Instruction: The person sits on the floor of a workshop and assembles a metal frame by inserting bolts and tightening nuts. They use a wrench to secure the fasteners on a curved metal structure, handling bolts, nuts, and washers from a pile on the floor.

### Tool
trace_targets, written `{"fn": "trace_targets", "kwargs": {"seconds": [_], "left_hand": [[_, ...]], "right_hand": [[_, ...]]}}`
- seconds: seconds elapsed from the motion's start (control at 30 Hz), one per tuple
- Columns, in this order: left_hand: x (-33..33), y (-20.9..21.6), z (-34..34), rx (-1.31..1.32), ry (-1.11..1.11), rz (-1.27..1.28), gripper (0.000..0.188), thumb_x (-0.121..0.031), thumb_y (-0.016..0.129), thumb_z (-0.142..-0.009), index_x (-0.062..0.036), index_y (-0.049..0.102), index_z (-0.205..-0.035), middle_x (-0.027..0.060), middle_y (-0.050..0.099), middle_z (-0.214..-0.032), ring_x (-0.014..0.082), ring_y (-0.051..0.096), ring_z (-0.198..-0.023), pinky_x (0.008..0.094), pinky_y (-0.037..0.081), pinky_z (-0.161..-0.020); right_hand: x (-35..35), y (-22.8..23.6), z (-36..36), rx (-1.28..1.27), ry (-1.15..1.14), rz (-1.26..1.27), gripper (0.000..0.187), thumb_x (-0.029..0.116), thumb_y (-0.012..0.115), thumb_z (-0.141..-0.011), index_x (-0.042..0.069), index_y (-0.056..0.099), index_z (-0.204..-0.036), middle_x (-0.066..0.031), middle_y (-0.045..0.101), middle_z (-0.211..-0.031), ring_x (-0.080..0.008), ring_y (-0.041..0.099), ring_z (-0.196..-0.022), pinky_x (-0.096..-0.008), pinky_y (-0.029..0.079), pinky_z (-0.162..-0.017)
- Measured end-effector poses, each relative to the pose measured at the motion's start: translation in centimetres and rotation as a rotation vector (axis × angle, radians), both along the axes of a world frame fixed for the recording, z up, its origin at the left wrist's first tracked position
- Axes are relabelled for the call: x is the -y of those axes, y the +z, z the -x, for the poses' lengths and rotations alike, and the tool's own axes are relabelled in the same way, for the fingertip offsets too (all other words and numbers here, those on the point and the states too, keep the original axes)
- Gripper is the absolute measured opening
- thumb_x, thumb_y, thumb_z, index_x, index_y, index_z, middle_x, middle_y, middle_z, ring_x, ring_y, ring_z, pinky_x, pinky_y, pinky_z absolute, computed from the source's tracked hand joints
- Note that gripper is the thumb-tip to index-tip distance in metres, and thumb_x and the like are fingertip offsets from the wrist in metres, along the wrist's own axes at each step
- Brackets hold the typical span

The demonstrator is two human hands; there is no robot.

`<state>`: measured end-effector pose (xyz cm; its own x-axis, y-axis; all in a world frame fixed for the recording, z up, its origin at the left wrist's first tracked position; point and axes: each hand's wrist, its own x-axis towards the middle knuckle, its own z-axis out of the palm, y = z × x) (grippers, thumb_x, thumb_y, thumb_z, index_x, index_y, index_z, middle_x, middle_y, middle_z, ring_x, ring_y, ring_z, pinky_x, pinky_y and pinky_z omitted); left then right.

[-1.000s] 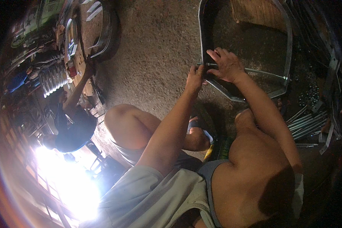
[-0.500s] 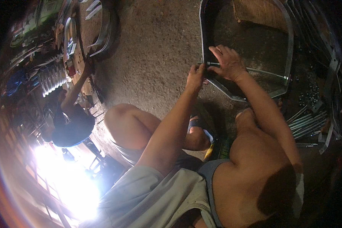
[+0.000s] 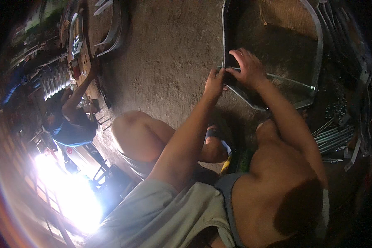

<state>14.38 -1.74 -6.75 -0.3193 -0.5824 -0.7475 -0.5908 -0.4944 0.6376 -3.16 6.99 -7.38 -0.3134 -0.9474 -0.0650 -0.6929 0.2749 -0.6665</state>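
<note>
At near-left corner of metal frame (image 3: 319,45), over floor (image 3: 165,53): left hand (image 3: 214,85) pinches frame; right hand (image 3: 250,70) spread, thumb higher toward rod (image 3: 290,80) than second ago, contact unclear; rod joint likely being worked.

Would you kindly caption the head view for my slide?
Left hand and right hand at a metal frame crossed by a rod.

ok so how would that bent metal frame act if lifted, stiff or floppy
The bent metal frame would probably stay stiff: its bars hold their curve and a slender cross rod spans it. It could swing or tip if lifted only where the left hand is, since most of it lies to the right.
</note>
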Motion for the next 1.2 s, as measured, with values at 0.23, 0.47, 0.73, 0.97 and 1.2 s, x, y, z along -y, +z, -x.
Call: {"fn": "trace_targets", "kwargs": {"seconds": [0.23,0.47,0.73,0.97,1.2], "left_hand": [[0.3,1.5,0.7,0.161,-0.077,-0.002,0.052,-0.045,0.059,-0.1,0.0003,0.052,-0.124,0.015,0.071,-0.092,0.0202,0.07,-0.066,0.0323,0.055,-0.058],[-0.1,0.4,0.6,0.067,-0.042,0.021,0.05,-0.042,0.059,-0.101,0.0023,0.054,-0.123,0.0188,0.068,-0.105,0.0207,0.07,-0.077,0.0331,0.06,-0.062],[-0.1,1.1,0.7,0.107,-0.061,0.008,0.046,-0.041,0.059,-0.101,0.0004,0.056,-0.121,0.0146,0.067,-0.095,0.0193,0.067,-0.073,0.0322,0.058,-0.057],[0.0,0.0,0.1,0.073,-0.06,-0.005,0.046,-0.041,0.06,-0.1,0.0003,0.056,-0.12,0.0156,0.067,-0.095,0.0192,0.068,-0.071,0.0311,0.057,-0.057],[0.2,1.2,0.5,0.085,-0.057,0.036,0.05,-0.042,0.061,-0.099,-0.0009,0.055,-0.126,0.0163,0.067,-0.104,0.0221,0.069,-0.085,0.0335,0.06,-0.061]], "right_hand": [[0.0,-0.6,-0.3,0.013,0.105,-0.03,0.077,0.032,0.077,-0.082,0.016,0.04,-0.147,-0.0151,0.05,-0.134,-0.0355,0.053,-0.123,-0.0493,0.042,-0.103],[0.8,-3.7,1.2,0.545,-0.449,0.064,0.066,0.037,0.078,-0.082,0.014,0.048,-0.136,-0.0143,0.058,-0.124,-0.0342,0.058,-0.117,-0.0486,0.045,-0.096],[0.1,-0.4,0.7,0.027,0.039,-0.023,0.067,0.04,0.079,-0.079,0.015,0.051,-0.134,-0.0138,0.057,-0.129,-0.0341,0.056,-0.12,-0.0489,0.043,-0.099],[0.3,-0.7,0.4,0.16,-0.116,-0.079,0.054,0.034,0.076,-0.083,0.012,0.055,-0.128,-0.0122,0.06,-0.126,-0.0343,0.058,-0.117,-0.0488,0.044,-0.099],[-0.4,-0.1,-0.2,-0.143,0.279,0.014,0.04,0.027,0.07,-0.087,0.012,0.059,-0.122,-0.0092,0.061,-0.124,-0.0314,0.058,-0.117,-0.0481,0.045,-0.1]]}}
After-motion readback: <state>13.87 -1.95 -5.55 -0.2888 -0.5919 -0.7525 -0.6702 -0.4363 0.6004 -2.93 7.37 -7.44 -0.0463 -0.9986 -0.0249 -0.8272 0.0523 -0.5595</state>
